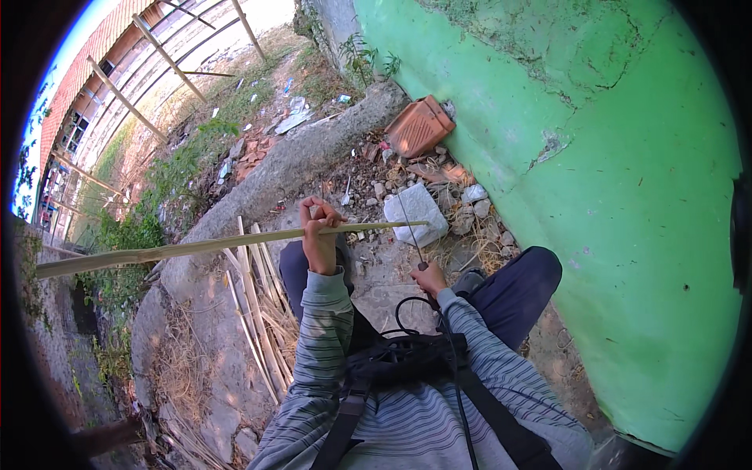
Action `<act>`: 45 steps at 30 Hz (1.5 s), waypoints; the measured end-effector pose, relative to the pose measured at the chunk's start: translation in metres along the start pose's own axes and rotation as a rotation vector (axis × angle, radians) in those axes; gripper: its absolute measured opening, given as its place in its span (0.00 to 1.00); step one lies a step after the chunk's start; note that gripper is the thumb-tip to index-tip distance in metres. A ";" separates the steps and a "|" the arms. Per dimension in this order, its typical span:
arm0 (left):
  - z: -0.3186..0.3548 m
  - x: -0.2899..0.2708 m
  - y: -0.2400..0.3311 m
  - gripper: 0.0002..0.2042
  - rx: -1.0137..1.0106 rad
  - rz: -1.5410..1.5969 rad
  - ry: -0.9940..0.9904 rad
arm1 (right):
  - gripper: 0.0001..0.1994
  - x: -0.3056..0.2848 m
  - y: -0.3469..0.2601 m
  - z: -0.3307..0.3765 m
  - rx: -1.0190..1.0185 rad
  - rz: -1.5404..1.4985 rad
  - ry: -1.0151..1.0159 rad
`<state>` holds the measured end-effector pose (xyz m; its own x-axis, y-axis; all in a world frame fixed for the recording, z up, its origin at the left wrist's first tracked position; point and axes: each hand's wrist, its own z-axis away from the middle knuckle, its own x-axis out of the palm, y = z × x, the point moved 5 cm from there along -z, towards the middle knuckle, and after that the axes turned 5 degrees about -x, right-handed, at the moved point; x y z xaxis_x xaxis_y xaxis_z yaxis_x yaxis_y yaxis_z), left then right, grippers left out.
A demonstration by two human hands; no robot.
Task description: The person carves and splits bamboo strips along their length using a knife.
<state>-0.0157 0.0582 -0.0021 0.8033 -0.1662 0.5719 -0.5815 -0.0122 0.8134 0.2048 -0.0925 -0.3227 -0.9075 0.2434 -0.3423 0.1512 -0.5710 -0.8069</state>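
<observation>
Clearly, with the left hand clenched on the bamboo strip and the right hand gripping the blade, one slip could cut fingers.

A rubble-strewn outdoor yard beside a green wall, weeds around.

Left hand is wrapped around a long bamboo strip that runs way off to the left, held roughly level. Right hand grips a thin knife, blade pointing up toward the strip's end. More split strips lie on the ground below, green wall on the right.
</observation>
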 end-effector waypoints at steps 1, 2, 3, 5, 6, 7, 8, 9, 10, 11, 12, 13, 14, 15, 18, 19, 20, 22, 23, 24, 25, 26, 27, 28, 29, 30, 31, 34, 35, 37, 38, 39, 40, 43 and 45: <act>-0.005 0.004 -0.006 0.14 -0.006 0.009 -0.019 | 0.15 -0.007 0.005 -0.005 -0.027 0.052 0.058; -0.007 -0.004 -0.010 0.14 -0.022 0.039 -0.044 | 0.15 -0.005 -0.008 0.000 -0.032 0.053 0.051; -0.005 -0.019 -0.009 0.13 -0.028 0.061 -0.048 | 0.15 0.008 -0.039 0.016 -0.118 0.070 -0.045; 0.005 -0.033 -0.009 0.11 -0.024 0.087 -0.065 | 0.16 0.018 -0.086 0.049 -0.198 0.093 -0.147; 0.005 -0.032 -0.010 0.10 -0.027 0.119 -0.117 | 0.15 0.018 -0.109 0.057 -0.325 0.065 -0.187; 0.007 -0.037 -0.011 0.10 -0.027 0.116 -0.113 | 0.15 0.020 -0.130 0.067 -0.449 0.034 -0.229; 0.008 -0.038 -0.013 0.10 -0.051 0.087 -0.159 | 0.14 0.019 -0.141 0.074 -0.443 0.002 -0.292; 0.011 -0.040 -0.015 0.13 -0.073 0.056 -0.201 | 0.14 0.022 -0.143 0.076 -0.440 0.000 -0.296; 0.012 -0.037 -0.013 0.13 -0.074 0.054 -0.202 | 0.13 0.022 -0.146 0.077 -0.519 0.006 -0.280; 0.012 -0.030 -0.015 0.16 -0.084 0.015 -0.206 | 0.14 0.021 -0.141 0.072 -0.594 0.011 -0.253; 0.012 -0.025 -0.015 0.20 -0.092 -0.026 -0.207 | 0.14 0.024 -0.133 0.068 -0.590 0.009 -0.246; 0.010 -0.017 -0.017 0.20 -0.099 -0.021 -0.224 | 0.14 0.021 -0.109 0.055 -0.500 -0.013 -0.143; 0.009 -0.014 -0.018 0.20 -0.110 0.004 -0.214 | 0.13 0.016 -0.089 0.045 -0.408 -0.035 -0.049; 0.010 -0.015 -0.018 0.21 -0.116 0.026 -0.195 | 0.13 0.014 -0.084 0.039 -0.407 -0.036 -0.048; 0.009 -0.021 -0.021 0.22 -0.114 0.009 -0.133 | 0.12 0.013 -0.060 0.029 -0.036 -0.078 -0.159; 0.008 -0.022 -0.021 0.22 -0.115 0.008 -0.132 | 0.12 0.013 -0.064 0.030 -0.035 -0.079 -0.159; 0.009 -0.027 -0.018 0.22 -0.121 0.009 -0.119 | 0.12 0.016 -0.079 0.038 -0.175 -0.030 -0.183; 0.011 -0.031 -0.017 0.22 -0.128 0.010 -0.103 | 0.12 0.024 -0.107 0.056 -0.472 -0.065 -0.146; 0.011 -0.030 -0.016 0.22 -0.119 0.000 -0.118 | 0.12 0.025 -0.112 0.060 -0.470 -0.065 -0.149; 0.011 -0.030 -0.015 0.21 -0.109 -0.012 -0.130 | 0.11 0.029 -0.117 0.065 -0.502 -0.047 -0.227; 0.011 -0.029 -0.016 0.21 -0.109 -0.012 -0.132 | 0.10 0.032 -0.117 0.066 -0.535 -0.030 -0.299; 0.012 -0.028 -0.016 0.21 -0.106 -0.010 -0.145 | 0.11 0.032 -0.116 0.064 -0.535 -0.004 -0.271; 0.012 -0.028 -0.015 0.21 -0.103 -0.009 -0.156 | 0.11 0.032 -0.115 0.062 -0.537 -0.005 -0.274; 0.011 -0.029 -0.015 0.21 -0.103 -0.010 -0.156 | 0.11 0.030 -0.109 0.059 -0.537 0.029 -0.230; 0.010 -0.031 -0.016 0.21 -0.096 0.000 -0.115 | 0.12 0.029 -0.103 0.056 -0.538 0.063 -0.187; 0.010 -0.034 -0.015 0.21 -0.089 0.011 -0.074 | 0.12 0.031 -0.097 0.054 -0.539 0.062 -0.189; 0.009 -0.033 -0.018 0.21 -0.091 0.013 -0.081 | 0.12 0.028 -0.085 0.049 -0.473 0.030 -0.137; 0.010 -0.029 -0.018 0.20 -0.100 0.012 -0.129 | 0.12 0.018 -0.067 0.032 -0.302 0.000 -0.112; 0.011 -0.027 -0.018 0.20 -0.097 0.002 -0.141 | 0.12 0.017 -0.060 0.030 -0.191 0.003 -0.140; 0.012 -0.024 -0.017 0.20 -0.094 -0.005 -0.156 | 0.12 0.014 -0.060 0.033 -0.154 -0.049 -0.134; 0.013 -0.022 -0.017 0.20 -0.096 -0.020 -0.185 | 0.12 0.015 -0.068 0.036 -0.223 -0.044 -0.161; 0.013 -0.020 -0.017 0.19 -0.099 -0.035 -0.214 | 0.11 0.016 -0.075 0.040 -0.291 -0.039 -0.188; 0.014 -0.023 -0.015 0.19 -0.097 -0.035 -0.204 | 0.11 0.018 -0.084 0.048 -0.290 -0.034 -0.197; 0.016 -0.027 -0.011 0.19 -0.092 -0.069 -0.231 | 0.12 0.028 -0.114 0.065 -0.509 -0.093 -0.326; 0.017 -0.027 -0.014 0.19 -0.121 -0.106 -0.268 | 0.12 0.029 -0.115 0.064 -0.526 -0.085 -0.342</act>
<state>-0.0321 0.0463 -0.0307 0.7870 -0.4243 0.4479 -0.4641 0.0711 0.8829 0.1354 -0.0700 -0.2087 -0.9857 -0.0429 -0.1632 0.1662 -0.0775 -0.9830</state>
